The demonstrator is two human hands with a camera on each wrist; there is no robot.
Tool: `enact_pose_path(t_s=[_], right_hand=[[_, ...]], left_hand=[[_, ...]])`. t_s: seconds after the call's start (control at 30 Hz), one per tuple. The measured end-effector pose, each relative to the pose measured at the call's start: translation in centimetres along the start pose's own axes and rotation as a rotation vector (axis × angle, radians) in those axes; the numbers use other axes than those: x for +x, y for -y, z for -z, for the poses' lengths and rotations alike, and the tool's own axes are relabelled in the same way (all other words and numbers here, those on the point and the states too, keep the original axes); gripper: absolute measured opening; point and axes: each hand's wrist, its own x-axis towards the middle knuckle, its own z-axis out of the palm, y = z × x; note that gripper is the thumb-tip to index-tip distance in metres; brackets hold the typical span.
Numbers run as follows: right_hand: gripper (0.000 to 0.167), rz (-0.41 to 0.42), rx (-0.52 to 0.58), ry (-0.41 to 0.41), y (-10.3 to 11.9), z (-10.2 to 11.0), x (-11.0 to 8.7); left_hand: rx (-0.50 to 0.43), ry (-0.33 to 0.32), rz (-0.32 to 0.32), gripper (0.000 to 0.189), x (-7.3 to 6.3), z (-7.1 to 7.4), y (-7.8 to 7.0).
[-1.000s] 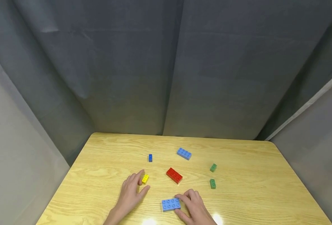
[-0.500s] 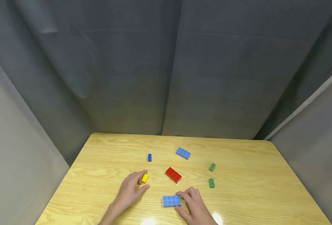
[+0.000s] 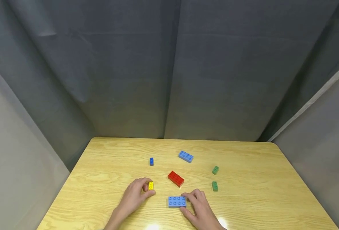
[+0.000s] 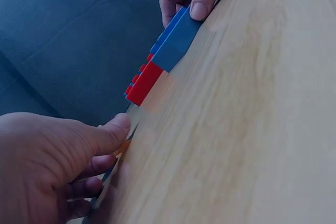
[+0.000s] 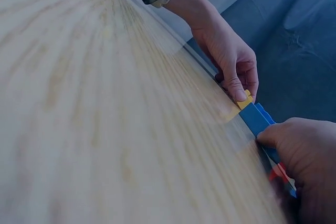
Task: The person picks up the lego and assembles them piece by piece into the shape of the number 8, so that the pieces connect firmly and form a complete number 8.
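My left hand (image 3: 134,195) pinches a small yellow toy brick (image 3: 150,185) between thumb and fingers, low over the tabletop. The thumb hides most of that brick in the left wrist view. To its right, my right hand (image 3: 199,207) grips the right end of a light blue eight-stud brick (image 3: 177,202), thumb on the near side and fingers on the far side. A gap separates the two bricks in the head view. A red brick (image 3: 176,179) lies tilted just beyond the held blue one.
Farther back on the wooden table (image 3: 114,153) lie a small dark blue brick (image 3: 151,161) and another light blue brick (image 3: 186,156). Two small green bricks (image 3: 215,170) lie to the right. Grey curtains (image 3: 129,80) stand behind the table's far edge.
My left fingers have closed on the yellow brick, which has turned upright and come slightly nearer. My right hand has turned the light blue brick straight and slid it a little forward.
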Motion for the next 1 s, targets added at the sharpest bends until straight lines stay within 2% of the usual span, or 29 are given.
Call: enact_pose_path(t_s=[0.23,0.43,0.67,0.8,1.0], right_hand=[[0.040,-0.018,0.002,0.007,-0.1,0.0,-0.1],[0.041,0.007,0.006,-0.018,-0.2,0.0,-0.1],[0.042,0.045,0.005,-0.016,-0.1,0.1,0.2],[0.042,0.040,0.001,-0.012,0.0,0.2,0.3],[0.043,0.016,-0.022,0.018,0.1,0.2,0.2]], left_hand=[[-0.019,0.003,-0.001,0.044,-0.1,-0.3,-0.5],[-0.015,-0.001,-0.008,0.041,-0.3,-0.4,-0.7],[-0.024,0.007,-0.054,0.041,-0.5,-0.5,-1.3],[-0.020,0.003,-0.067,0.041,-0.5,-0.7,-1.7],[-0.031,0.030,-0.076,0.041,-0.8,-1.0,-2.1]])
